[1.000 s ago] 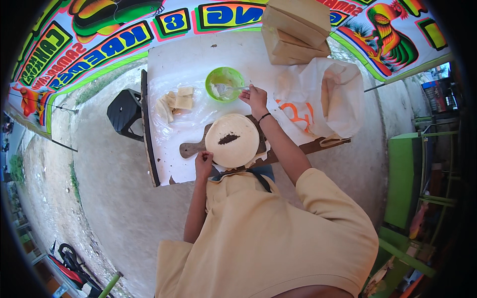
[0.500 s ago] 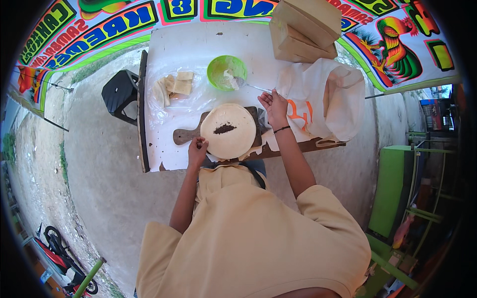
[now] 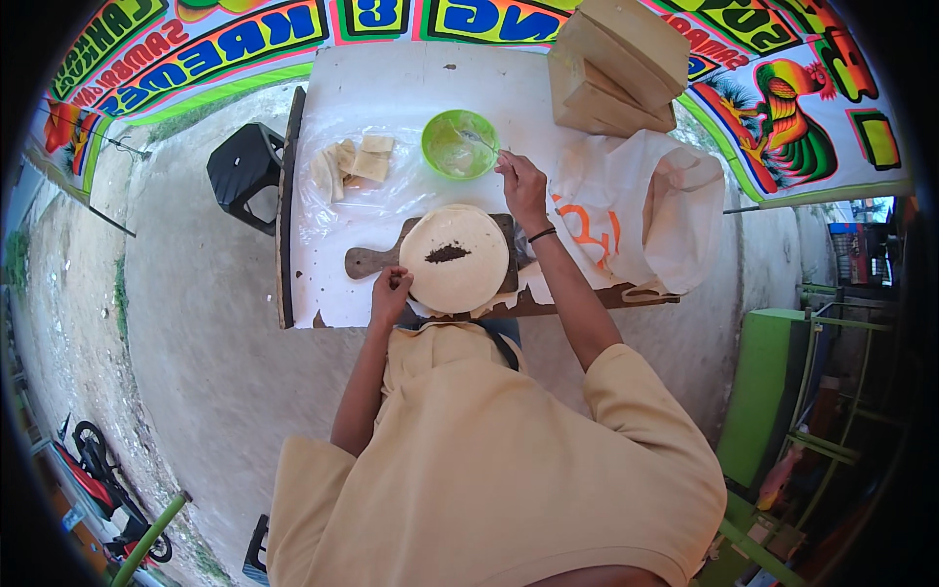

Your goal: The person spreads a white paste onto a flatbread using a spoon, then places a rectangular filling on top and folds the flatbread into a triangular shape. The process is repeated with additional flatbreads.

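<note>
One pale round wrapper (image 3: pixel 469 279) lies on the wooden board (image 3: pixel 366 262), dark filling (image 3: pixel 447 254) on top; the left hand (image 3: pixel 392 292) is at its edge near the board's handle, whether pinching I cannot tell. Beyond the board, the right hand (image 3: pixel 526 188) grasps a utensil (image 3: pixel 483 143) reaching into the green bowl (image 3: pixel 428 158).

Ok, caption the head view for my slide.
Right hand holds a utensil in a green bowl; left hand at the edge of pale round sheets on a wooden board.
</note>
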The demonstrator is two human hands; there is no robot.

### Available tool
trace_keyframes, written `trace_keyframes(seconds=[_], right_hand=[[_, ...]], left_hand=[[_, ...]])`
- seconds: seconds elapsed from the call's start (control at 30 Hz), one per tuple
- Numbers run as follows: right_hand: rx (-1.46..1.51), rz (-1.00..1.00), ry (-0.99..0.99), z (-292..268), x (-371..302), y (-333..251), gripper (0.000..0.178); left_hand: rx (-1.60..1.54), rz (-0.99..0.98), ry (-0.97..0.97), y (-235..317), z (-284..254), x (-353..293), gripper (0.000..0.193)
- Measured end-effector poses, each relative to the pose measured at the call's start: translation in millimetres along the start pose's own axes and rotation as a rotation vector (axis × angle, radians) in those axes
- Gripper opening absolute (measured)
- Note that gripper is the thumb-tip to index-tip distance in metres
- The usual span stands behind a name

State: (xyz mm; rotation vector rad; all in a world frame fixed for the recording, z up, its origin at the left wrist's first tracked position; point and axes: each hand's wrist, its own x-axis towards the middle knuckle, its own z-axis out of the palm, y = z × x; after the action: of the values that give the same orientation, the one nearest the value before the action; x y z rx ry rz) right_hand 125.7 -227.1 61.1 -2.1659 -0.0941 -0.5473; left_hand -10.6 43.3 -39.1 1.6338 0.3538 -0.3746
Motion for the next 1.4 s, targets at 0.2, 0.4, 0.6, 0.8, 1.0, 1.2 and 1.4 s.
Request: trace_keyframes(seconds=[0.2,0.4,0.6,0.8,1.0,1.2,1.4], right_hand=[[-0.025,-0.1,-0.094,-8.8,-4.0,1.2,0.018],[-0.016,-0.072,-0.091,-6.2,1.7,9.9,0.018],[0.08,0.058,-0.044,6.4,-2.3,15.3,0.02],[0.199,0.308,0.036,34.9,-6.8,27.4,0.022],[0.013,0.287,-0.028,45.4,-10.9,22.3,0.026],[0.453,0.687,0.107,35.8,-3.7,21.4,0.03],[0.863,0.896,0.189,-10.5,-9.4,6.2,0.031]], left_hand=[[0.022,0.002,0.008,-0.2,0.5,0.8,0.019],[0.006,0.003,0.011,-3.2,0.1,0.8,0.019],[-0.005,0.016,0.013,-4.7,-0.3,1.4,0.019],[-0.014,-0.001,0.003,-1.2,0.7,-0.2,0.018],[-0.029,0.014,0.012,-8.4,-0.9,1.1,0.018],[-0.061,0.0,0.0,-8.4,0.4,2.2,0.017],[-0.034,0.05,-0.001,-11.5,0.5,2.2,0.019]])
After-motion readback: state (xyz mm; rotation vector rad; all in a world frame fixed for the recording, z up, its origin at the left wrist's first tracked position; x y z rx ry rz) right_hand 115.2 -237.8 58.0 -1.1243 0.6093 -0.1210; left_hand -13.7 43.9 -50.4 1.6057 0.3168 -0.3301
